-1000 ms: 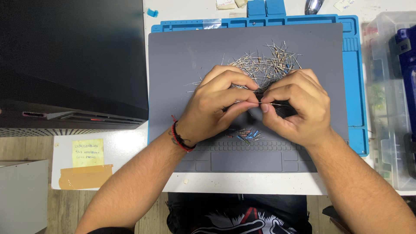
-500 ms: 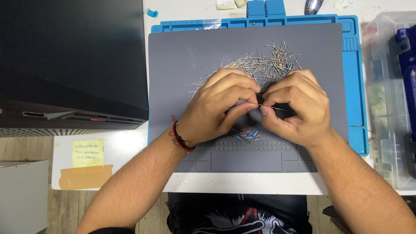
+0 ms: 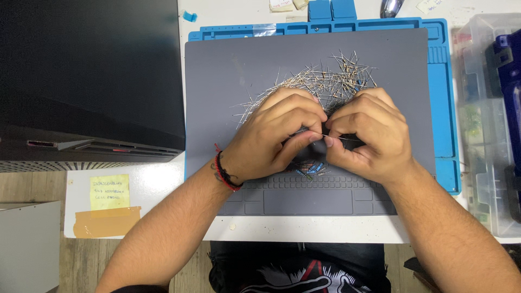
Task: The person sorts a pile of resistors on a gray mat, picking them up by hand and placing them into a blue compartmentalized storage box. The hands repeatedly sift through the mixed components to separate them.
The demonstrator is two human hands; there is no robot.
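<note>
- Fingertips (image 3: 313, 137) of your left hand (image 3: 271, 138) pinch narrow on one end of a thin wire lead (image 3: 339, 137); thumb and index tips nearly closed on it.
- Your right hand (image 3: 369, 135) grips the other end the same way, fingers curled tight, thumb tip against the lead just beside your left thumb.
- Lead runs roughly level between both hands, above the grey mat (image 3: 228, 81). Whether a component body sits on it I can't tell; your fingers hide it.
- Both hands sit knuckle to knuckle over the middle of the mat, wrists resting near its lower edge.
- Pile of loose leaded components (image 3: 325, 78) lies on the mat just beyond your knuckles, thin metal legs sticking out in all directions.
- Few small blue parts (image 3: 312, 169) lie on the mat right under your hands, near the moulded compartment strip along its lower edge.
- Grey mat lies on a blue work mat (image 3: 442, 108), which shows at the top and right.
- Red and black cord bracelet (image 3: 221, 171) on your left wrist.
- Dark flat device (image 3: 87, 76) sits left of the mats.
- Yellow sticky note (image 3: 109, 191) and a strip of tan tape (image 3: 106, 221) on the white table (image 3: 157, 184) below it.
- Clear plastic storage box (image 3: 483, 108) stands on the right, just beside the blue mat.
</note>
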